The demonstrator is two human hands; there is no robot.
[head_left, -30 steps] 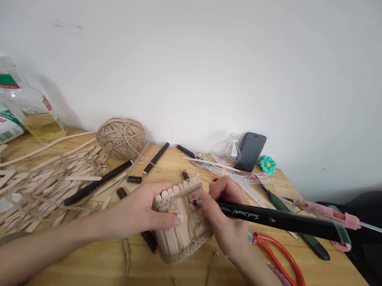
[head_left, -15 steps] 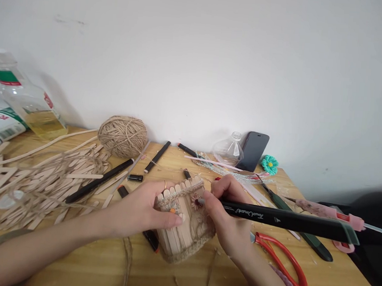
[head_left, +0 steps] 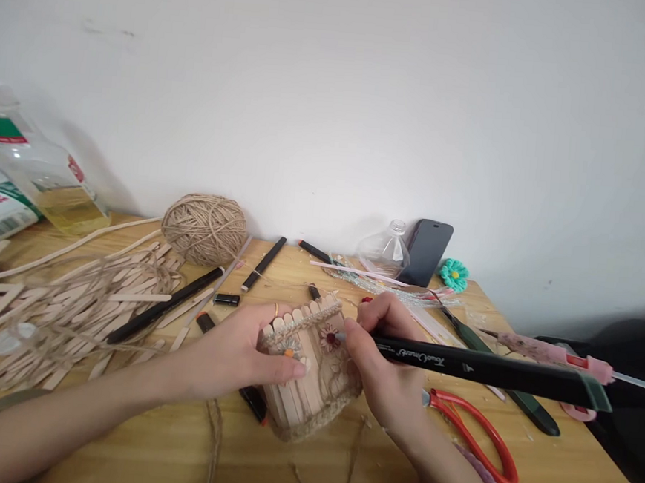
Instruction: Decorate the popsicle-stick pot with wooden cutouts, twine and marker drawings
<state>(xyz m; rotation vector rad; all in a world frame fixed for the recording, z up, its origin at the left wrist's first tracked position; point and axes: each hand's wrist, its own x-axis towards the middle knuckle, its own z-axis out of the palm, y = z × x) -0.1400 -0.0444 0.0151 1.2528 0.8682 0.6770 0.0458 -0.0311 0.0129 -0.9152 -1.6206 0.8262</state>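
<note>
My left hand (head_left: 252,351) grips a small holder made of wooden craft sticks (head_left: 293,403), trimmed with twine braid along its top and bottom edges. Drawn on its side are flowers, one with an orange centre and one with a dark red centre. My right hand (head_left: 385,358) is closed around a black marker (head_left: 480,369) with lettering on its barrel. The marker's tip is at the dark red flower, touching or very close to it. My right fingers cover part of the holder's right side.
Loose craft sticks (head_left: 94,305) and a twine ball (head_left: 204,228) lie left, beside a tilted bottle (head_left: 54,176). Several markers (head_left: 265,263) lie behind. Red-handled scissors (head_left: 480,432), a green-handled tool (head_left: 517,383) and a pink glue gun (head_left: 559,357) are right; a phone (head_left: 429,251) leans on the wall.
The dark red flower shows more clearly, with the marker tip shifted slightly to the right off its centre. Both hands keep their hold; the view has shifted slightly.
</note>
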